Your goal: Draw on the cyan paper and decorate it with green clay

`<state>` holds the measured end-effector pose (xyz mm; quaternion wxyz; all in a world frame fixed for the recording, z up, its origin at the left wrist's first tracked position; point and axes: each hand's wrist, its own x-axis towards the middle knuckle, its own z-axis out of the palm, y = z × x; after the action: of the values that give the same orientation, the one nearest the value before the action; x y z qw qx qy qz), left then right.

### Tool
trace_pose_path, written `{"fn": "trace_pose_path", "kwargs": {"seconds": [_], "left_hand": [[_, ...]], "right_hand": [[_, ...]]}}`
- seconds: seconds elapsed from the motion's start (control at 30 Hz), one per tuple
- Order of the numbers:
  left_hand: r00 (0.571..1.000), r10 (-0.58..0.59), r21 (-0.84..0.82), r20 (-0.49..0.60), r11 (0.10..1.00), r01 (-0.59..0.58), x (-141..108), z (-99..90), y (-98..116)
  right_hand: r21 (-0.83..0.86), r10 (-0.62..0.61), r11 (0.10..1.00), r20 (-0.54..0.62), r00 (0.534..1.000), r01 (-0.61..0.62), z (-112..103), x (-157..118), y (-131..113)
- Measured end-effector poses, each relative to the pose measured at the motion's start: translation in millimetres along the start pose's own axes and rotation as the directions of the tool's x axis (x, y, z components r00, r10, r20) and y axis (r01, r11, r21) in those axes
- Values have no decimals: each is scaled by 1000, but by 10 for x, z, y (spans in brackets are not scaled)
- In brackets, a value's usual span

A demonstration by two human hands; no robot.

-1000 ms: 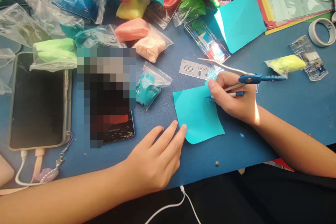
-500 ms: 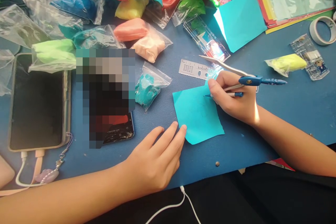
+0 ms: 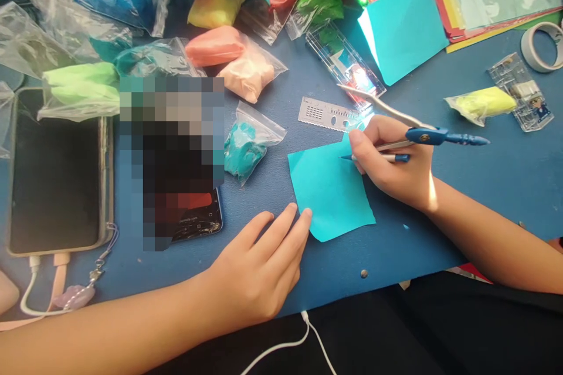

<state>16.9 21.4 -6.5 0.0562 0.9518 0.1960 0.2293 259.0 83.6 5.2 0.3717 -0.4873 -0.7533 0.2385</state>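
Note:
My right hand grips a drawing compass with a blue hinge. One of its legs carries a short blue pencil, whose tip rests on or just over a turquoise square of paper. The other metal leg points away to the upper left. My left hand lies on the table with its fingers stretched out, and a fingertip touches the paper's lower left edge. Just beyond the paper is a small metal ruler with cut-out shapes, its right end partly behind my right hand.
A bag of turquoise clay and two phones, one charging and one partly blurred, lie to the left. Several more clay bags crowd the back left. Clear plastic cases and a tape roll are farther right.
Both hands and the paper keep nearly the same places. The compass's top has tipped slightly to the right and down. The view has shifted a little.

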Motion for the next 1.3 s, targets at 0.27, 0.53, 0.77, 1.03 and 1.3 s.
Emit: {"fn": "trace_pose_path", "kwargs": {"seconds": [0.27,0.53,0.77,1.03,1.3], "left_hand": [[1000,-1,-14,8,1000,1,3,-26,3],[1000,-4,-21,13,1000,5,10,-13,-2],[1000,-2,-15,-2,1000,2,-1,-12,3],[1000,-3,-22,7,1000,3,-5,-10,-1],[1000,-2,-14,10,1000,2,-3,4,3]], "right_hand": [[-23,31,999,22,999,-31,-59,-127,-26],[-78,24,997,35,999,-21,-45,-99,-9],[-57,33,998,48,998,-30,-48,-111,-20],[-53,45,998,50,998,-42,-67,-141,-10],[-91,41,995,50,998,-36,-63,-131,-10]]}}
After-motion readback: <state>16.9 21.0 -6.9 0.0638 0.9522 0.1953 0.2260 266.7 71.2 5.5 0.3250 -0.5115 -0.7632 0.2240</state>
